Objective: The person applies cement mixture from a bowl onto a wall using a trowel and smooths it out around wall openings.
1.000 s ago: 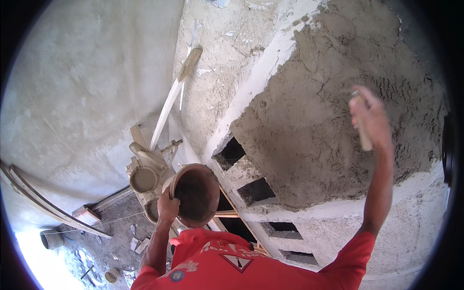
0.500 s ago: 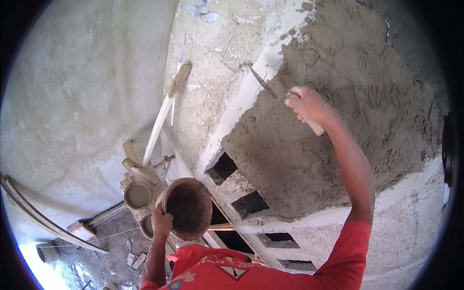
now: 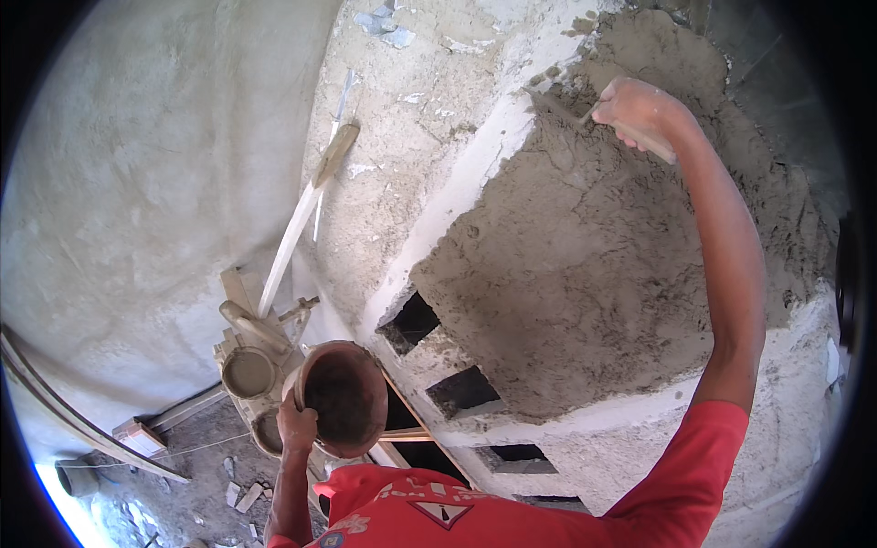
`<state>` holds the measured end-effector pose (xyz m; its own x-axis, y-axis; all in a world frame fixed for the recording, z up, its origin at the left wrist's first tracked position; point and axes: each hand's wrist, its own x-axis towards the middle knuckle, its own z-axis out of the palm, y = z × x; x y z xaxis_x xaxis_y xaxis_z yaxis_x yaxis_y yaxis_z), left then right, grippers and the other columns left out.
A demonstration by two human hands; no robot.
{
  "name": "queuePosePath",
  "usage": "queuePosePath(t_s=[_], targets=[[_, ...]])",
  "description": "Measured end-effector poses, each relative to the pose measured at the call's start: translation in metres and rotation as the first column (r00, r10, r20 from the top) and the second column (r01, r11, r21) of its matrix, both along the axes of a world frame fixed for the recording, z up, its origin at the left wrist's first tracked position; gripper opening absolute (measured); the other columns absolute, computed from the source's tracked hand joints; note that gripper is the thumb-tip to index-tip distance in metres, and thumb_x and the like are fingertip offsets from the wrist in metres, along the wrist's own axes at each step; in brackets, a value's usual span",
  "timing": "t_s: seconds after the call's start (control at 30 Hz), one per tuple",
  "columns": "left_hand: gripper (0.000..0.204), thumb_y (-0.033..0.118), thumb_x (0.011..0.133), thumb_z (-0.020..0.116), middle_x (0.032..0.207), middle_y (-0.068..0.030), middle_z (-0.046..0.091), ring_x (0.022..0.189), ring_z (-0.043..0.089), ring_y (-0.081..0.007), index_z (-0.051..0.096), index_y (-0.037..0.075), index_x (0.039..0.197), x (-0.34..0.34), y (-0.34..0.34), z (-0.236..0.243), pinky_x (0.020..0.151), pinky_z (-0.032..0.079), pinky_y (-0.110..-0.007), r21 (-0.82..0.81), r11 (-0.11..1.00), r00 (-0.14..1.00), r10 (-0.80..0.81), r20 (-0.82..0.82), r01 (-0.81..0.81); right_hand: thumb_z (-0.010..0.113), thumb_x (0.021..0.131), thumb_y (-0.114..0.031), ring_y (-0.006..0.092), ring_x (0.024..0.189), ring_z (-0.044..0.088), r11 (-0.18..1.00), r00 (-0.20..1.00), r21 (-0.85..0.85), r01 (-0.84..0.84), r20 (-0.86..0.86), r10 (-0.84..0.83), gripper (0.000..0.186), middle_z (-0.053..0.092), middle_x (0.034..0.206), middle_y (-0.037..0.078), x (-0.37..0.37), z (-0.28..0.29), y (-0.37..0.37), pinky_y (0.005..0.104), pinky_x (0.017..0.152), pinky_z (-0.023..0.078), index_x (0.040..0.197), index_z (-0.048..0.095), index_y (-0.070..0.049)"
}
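My right hand [image 3: 644, 117] is closed around the wooden handle of a trowel [image 3: 564, 110], up near the top of the wall. The trowel's blade lies at the left edge of a broad patch of wet grey mortar [image 3: 585, 274]. My left hand [image 3: 297, 425] grips the rim of a round clay-coloured bucket [image 3: 375, 402] at its left side. Dark mortar shows inside the bucket, which is tipped with its mouth toward me.
Square dark openings [image 3: 464, 391] run along the lower wall. A long wooden straightedge [image 3: 297, 228] leans on the wall at left. Below it stand boards and a mortar-crusted round container [image 3: 248, 373]. Curved strips [image 3: 73, 416] lean on the left wall; rubble [image 3: 247, 498] lies on the floor.
My right hand has moved up and to the right with the trowel, onto the upper part of the mortar patch. My left hand keeps its hold on the bucket, which shifts slightly left in view.
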<state>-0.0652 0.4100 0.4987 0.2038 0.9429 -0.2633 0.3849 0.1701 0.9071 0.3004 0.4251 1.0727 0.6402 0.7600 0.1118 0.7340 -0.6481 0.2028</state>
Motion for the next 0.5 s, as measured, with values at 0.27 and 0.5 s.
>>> queuePosePath(t_s=[0.27, 0.5], targets=[[0.068, 0.003, 0.063, 0.060, 0.106, -0.0237, 0.071, 0.102, 0.068, -0.0377, 0.061, 0.001, 0.131, -0.001, -0.001, 0.000, 0.093, 0.049, -0.042, -0.005, 0.999, 0.999, 0.036, 0.000, -0.036, 0.062, 0.091, -0.020, 0.0192, 0.065, 0.058, 0.985, 0.991, 0.168, -0.031, 0.130, 0.009, 0.038, 0.059, 0.077, 0.011, -0.011, 0.014, -0.015, 0.0382, 0.058, 0.048, 0.121, 0.060, 0.002], [0.067, 0.007, 0.064, 0.058, 0.105, -0.0266, 0.071, 0.104, 0.068, -0.0423, 0.062, 0.006, 0.131, 0.003, 0.002, -0.009, 0.092, 0.050, -0.048, 0.033, 0.999, 0.996, 0.000, 0.087, -0.003, 0.066, 0.087, -0.032, 0.0220, 0.078, 0.065, 0.847, 0.765, 0.115, -0.518, 0.505, 0.400, 0.052, 0.066, 0.102, 0.015, -0.004, 0.014, -0.058, 0.0393, 0.077, 0.054, 0.130, 0.061, -0.003]])
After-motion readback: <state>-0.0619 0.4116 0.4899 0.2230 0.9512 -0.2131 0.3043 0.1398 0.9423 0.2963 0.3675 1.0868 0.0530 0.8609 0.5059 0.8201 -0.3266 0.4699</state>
